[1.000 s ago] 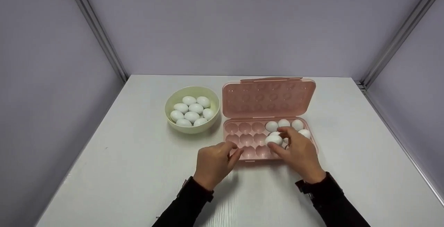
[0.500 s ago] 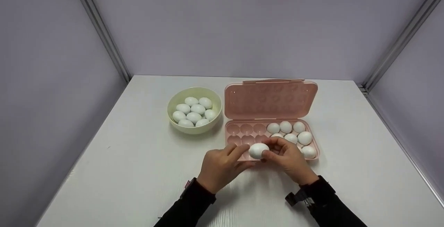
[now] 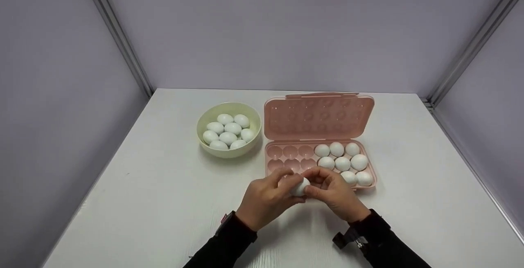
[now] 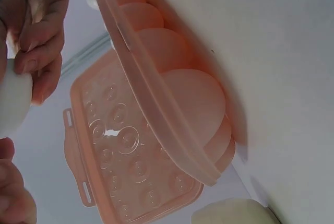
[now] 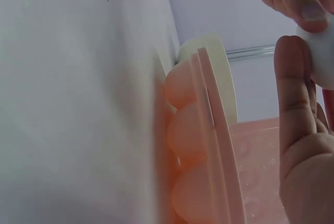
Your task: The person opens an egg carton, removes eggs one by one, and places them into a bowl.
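Currently the left hand (image 3: 266, 199) and right hand (image 3: 339, 197) grip one egg (image 3: 301, 188); right of centre, the egg carton (image 3: 319, 118) looks half-filled, visible left cups (image 3: 290, 152) bare.

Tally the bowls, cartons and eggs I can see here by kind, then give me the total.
Pale green bowl: 1
Pink egg carton: 1
White eggs: 18 visible (9 in the bowl, 8 in the carton, plus the held egg between left hand and right hand)
Total: 20; any hidden eggs aren't counted
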The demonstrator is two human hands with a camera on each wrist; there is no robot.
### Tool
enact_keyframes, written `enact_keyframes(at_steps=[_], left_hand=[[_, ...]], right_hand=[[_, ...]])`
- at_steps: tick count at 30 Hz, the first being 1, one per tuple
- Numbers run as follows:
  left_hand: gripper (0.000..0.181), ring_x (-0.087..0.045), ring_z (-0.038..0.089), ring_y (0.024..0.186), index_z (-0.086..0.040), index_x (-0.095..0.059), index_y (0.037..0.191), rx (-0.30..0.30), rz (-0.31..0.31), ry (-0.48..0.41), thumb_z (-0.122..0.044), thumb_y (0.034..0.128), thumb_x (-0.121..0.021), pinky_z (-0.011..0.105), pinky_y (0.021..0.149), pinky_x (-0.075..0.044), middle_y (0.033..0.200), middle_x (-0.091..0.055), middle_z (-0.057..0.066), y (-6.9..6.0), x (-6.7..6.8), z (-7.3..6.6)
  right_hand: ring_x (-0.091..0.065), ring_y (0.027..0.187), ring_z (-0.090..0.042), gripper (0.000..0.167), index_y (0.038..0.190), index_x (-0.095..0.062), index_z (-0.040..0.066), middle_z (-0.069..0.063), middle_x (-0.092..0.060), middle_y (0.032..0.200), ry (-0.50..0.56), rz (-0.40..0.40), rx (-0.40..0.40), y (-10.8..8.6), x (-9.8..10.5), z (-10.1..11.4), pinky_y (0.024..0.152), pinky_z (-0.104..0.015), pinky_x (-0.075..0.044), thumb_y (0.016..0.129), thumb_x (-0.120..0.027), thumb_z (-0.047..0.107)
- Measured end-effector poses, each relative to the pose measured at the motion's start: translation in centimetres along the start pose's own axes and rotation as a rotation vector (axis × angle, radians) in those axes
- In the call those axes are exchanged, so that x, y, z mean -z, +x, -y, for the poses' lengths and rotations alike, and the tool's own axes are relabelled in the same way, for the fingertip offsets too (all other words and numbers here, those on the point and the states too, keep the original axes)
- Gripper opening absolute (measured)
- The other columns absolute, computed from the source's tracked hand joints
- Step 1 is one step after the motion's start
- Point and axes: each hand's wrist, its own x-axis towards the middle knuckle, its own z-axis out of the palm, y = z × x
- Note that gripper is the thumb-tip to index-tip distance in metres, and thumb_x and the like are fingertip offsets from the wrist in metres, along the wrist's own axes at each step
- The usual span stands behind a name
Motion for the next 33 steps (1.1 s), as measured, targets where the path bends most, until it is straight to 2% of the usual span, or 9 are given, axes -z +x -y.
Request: enact_keyframes(at_steps=[4, 8, 24, 33], left_hand=[[0.046, -0.077, 0.008, 0.095, -0.017, -0.076, 0.122, -0.009, -0.002, -0.052, -0.04, 0.0846, -0.091, 0.019, 0.076, -0.063, 0.116, -0.075, -0.002, -0.07, -0.19, -0.12], [0.049, -0.078, 0.01, 0.1, -0.015, -0.077, 0.125, -0.026, -0.016, -0.061, -0.035, 0.0833, -0.093, 0.019, 0.081, -0.063, 0.117, -0.077, 0.0, -0.3, -0.34, -0.1], [0.046, -0.078, 0.008, 0.101, -0.017, -0.077, 0.124, 0.006, 0.027, -0.042, -0.038, 0.0858, -0.09, 0.019, 0.079, -0.063, 0.116, -0.078, -0.002, -0.44, -0.43, -0.24], [0.049, -0.078, 0.008, 0.097, -0.015, -0.077, 0.124, -0.043, -0.034, -0.045, -0.037, 0.0834, -0.093, 0.018, 0.076, -0.062, 0.114, -0.077, -0.002, -0.37, -0.37, 0.07]], right_hand=[[-0.072, 0.106, -0.008, 0.025, 0.124, -0.066, 0.011, 0.002, -0.074, 0.118, 0.005, 0.003, -0.002, -0.01, 0.03, -0.06, 0.087, -0.025, -0.064, 0.101, -0.07, 0.002], [-0.071, 0.106, -0.007, 0.025, 0.125, -0.066, 0.009, 0.002, -0.073, 0.118, 0.009, 0.014, 0.014, -0.02, 0.09, -0.14, 0.087, -0.024, -0.063, 0.101, -0.07, 0.002], [-0.073, 0.104, -0.009, 0.025, 0.126, -0.065, 0.006, 0.0, -0.074, 0.12, 0.008, 0.041, 0.036, 0.03, 0.15, -0.31, 0.086, -0.025, -0.064, 0.101, -0.069, 0.001], [-0.072, 0.106, -0.008, 0.025, 0.126, -0.065, 0.008, 0.001, -0.074, 0.119, -0.043, 0.017, 0.017, -0.04, 0.14, -0.25, 0.086, -0.024, -0.063, 0.102, -0.069, 0.004]])
